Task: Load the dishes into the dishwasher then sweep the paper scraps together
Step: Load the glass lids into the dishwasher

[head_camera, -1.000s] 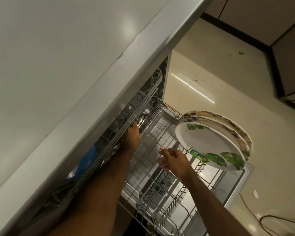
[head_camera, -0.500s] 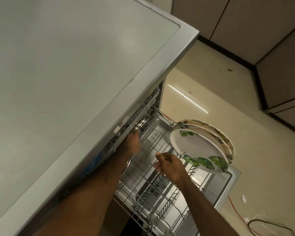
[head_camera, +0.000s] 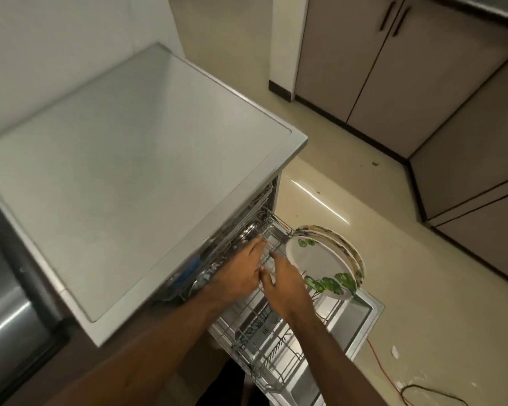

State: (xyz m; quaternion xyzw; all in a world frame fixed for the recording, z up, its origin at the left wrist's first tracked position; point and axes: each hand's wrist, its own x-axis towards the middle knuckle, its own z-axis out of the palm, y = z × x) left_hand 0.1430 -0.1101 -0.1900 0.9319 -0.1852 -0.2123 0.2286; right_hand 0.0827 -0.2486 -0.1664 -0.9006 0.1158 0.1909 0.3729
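The dishwasher's lower rack (head_camera: 255,344) is pulled out over the open door (head_camera: 361,315). Two white plates with green leaf prints (head_camera: 320,265) stand upright in it, one behind the other. My left hand (head_camera: 241,272) reaches over the rack's near corner, fingers straight, just below the upper rack (head_camera: 247,227), and holds nothing. My right hand (head_camera: 285,281) hovers beside it with relaxed fingers, just left of the front plate and not gripping it. A blue dish (head_camera: 192,265) and a metal bowl (head_camera: 248,230) show inside the upper rack.
The grey dishwasher top (head_camera: 129,171) fills the left. Paper scraps (head_camera: 395,351) lie on the beige floor at lower right, beside a red cord (head_camera: 377,366) and a black cable (head_camera: 431,395). Brown cabinets (head_camera: 393,68) line the far side. A steel appliance (head_camera: 6,317) stands at the left edge.
My head has risen, so the view now takes in the whole dishwasher top. My left hand has drawn back out of the upper rack and now sits close to my right hand.
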